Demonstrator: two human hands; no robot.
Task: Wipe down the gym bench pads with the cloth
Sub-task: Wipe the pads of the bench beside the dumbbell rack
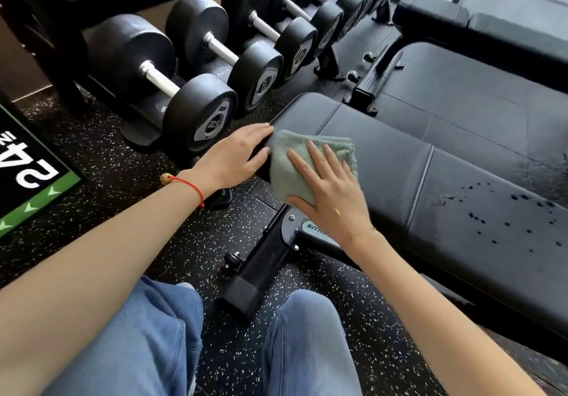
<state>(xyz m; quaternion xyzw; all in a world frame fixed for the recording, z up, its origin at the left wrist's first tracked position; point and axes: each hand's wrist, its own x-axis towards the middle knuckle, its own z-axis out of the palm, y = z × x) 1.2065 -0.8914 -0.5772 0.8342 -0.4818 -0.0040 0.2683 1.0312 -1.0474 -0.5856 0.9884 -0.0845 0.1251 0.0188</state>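
A black padded gym bench (399, 162) runs from the centre to the right edge, with dark droplets on its right pad section. A folded grey-green cloth (287, 162) lies draped over the bench's near end. My right hand (332, 189) presses flat on the cloth with fingers spread and straight. My left hand (236, 156) rests on the left corner of the pad end, fingers straight, touching the cloth's edge. A red string bracelet sits on my left wrist.
A rack of black dumbbells (196, 94) stands close on the left. The bench's black metal foot (258, 272) sits on speckled rubber floor between my knees. A second black bench (479, 88) lies behind on the right. A green-edged floor mat (27, 186) is at far left.
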